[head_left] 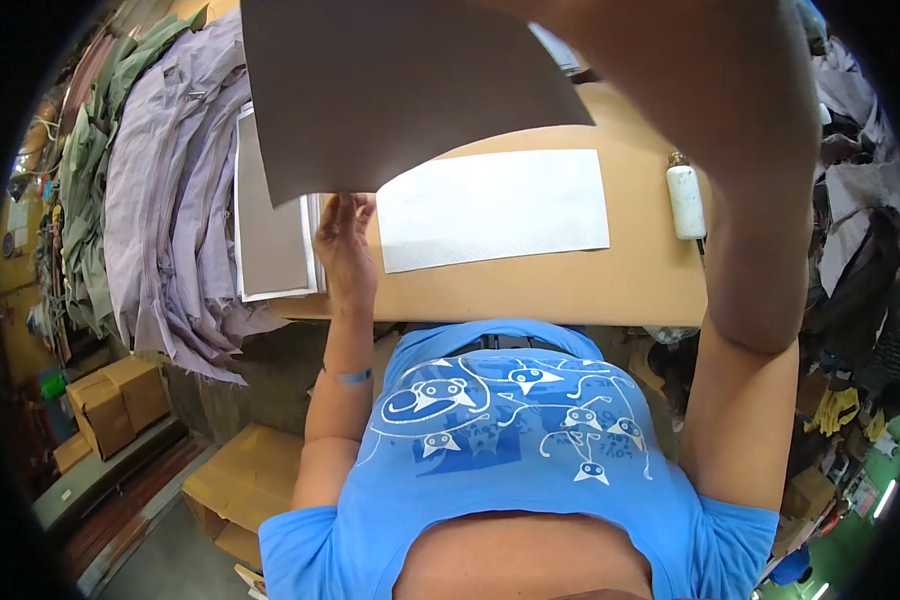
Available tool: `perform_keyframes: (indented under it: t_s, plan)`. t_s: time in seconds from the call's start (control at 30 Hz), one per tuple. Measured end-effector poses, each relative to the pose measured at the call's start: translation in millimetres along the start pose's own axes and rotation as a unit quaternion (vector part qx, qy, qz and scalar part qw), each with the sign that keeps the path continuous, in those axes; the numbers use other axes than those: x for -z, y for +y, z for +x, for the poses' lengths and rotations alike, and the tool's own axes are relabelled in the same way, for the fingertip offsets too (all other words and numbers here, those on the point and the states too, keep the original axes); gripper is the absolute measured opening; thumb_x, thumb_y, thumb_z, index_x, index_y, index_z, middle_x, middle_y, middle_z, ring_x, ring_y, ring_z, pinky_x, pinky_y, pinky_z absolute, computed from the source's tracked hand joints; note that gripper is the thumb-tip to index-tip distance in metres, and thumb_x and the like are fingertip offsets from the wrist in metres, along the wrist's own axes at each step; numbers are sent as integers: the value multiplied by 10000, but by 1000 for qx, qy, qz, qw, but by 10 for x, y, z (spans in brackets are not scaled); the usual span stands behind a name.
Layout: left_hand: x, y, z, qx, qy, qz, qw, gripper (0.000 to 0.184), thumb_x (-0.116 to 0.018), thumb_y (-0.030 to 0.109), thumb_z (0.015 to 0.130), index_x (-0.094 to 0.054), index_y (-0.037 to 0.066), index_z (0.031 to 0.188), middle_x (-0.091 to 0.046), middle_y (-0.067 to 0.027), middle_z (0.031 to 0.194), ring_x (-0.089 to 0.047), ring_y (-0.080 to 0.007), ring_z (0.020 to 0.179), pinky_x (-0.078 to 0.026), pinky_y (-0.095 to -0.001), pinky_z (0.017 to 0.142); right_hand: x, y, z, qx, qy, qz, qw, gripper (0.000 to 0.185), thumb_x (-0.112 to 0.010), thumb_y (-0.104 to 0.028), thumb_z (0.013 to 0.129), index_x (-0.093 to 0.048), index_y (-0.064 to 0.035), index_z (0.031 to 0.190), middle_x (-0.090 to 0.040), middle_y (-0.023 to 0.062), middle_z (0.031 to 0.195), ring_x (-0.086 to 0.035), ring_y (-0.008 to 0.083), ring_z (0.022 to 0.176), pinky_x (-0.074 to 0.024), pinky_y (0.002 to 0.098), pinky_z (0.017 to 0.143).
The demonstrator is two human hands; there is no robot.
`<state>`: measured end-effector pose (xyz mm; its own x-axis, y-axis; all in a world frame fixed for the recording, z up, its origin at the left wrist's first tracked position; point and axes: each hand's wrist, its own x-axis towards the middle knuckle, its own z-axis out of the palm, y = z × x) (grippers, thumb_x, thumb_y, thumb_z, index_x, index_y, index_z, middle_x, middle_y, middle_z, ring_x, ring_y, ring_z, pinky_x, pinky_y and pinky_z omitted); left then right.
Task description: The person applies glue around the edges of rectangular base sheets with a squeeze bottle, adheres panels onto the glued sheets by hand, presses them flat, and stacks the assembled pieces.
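A dark grey-brown sheet is raised over the table and curves along its lower edge. My left hand pinches that lower edge near its left corner. Close to the camera, my right arm reaches up beside the sheet; my right hand is mostly beyond the top of the picture and blurred, so its fingers do not show. Below the sheet, a white textured rectangle lies flat on the tan table. Left of my left hand rests a stack of grey and white sheets.
Layered lilac cloth and green cloth hang at the left edge. A white bottle is on the table at right. Cardboard boxes stand on the floor at lower left. More dark cloth is piled at far right.
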<state>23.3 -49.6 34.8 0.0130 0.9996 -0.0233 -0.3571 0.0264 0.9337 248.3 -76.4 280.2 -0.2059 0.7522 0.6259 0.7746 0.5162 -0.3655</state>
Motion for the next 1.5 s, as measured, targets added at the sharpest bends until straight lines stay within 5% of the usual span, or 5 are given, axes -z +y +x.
perform_keyframes:
  t_s: [0.37,0.6,0.7,0.9,1.5]
  plan:
    - [9,65,243,-66,19,67,995,236,-659,146,839,-636,-17,1008,-606,-19,778,-543,-82,694,-449,-228,687,77,270,-177,-28,109,53,992,85,-621,-35,733,-644,3,805,-612,45,669,-549,98,600,-407,236,576]
    - [155,149,83,10,-37,205,978,432,-643,44,822,-444,-42,1196,-601,-44,749,-547,-85,671,-449,-208,629,-252,803,-1234,-301,125,189,926,245,-610,-9,797,-612,-40,1040,-588,11,792,-540,81,734,-422,227,708]
    - [222,120,-2,113,-62,262,957,442,-635,30,807,-398,-26,1176,-607,-46,743,-559,-89,671,-452,-216,638,-515,970,-1829,-406,93,218,882,301,-585,-13,828,-573,-43,1127,-550,-16,767,-491,45,723,-399,188,694]
    - [179,102,-10,140,-87,382,909,335,-655,24,771,-459,-3,1041,-620,-61,701,-569,-91,658,-442,-216,616,-815,1082,-2405,-504,110,222,827,348,-576,-9,829,-541,-26,1176,-565,-1,781,-498,54,720,-403,196,698]
    - [225,-2,-12,116,-95,437,887,263,-660,2,768,-461,18,939,-565,-28,710,-529,-71,648,-442,-199,584,-1041,1161,-2515,-499,118,181,839,380,-605,-14,800,-573,-58,1176,-587,1,748,-522,71,712,-429,219,700]
